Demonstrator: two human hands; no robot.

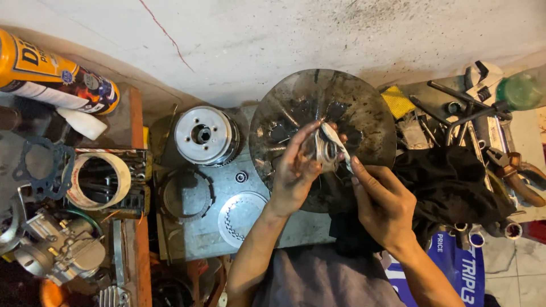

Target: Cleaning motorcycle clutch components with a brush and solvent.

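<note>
My left hand (pixel 296 173) holds a small round metal part (pixel 324 152) over a greasy, shallow metal pan (pixel 369 108). My right hand (pixel 384 202) pinches a whitish strip of rag (pixel 336 142) that lies across the top of that part. Both hands are smeared with grease. The part is mostly hidden by my fingers.
A clutch hub (pixel 205 135), a toothed ring (pixel 186 196) and a friction disc (pixel 242 216) lie on a grey metal sheet (pixel 193 241) at left. A black cloth (pixel 455 187) and hand tools (pixel 460 108) sit at right. A tape roll (pixel 98 181), spray can (pixel 54 77) and carburettor (pixel 57 250) are far left.
</note>
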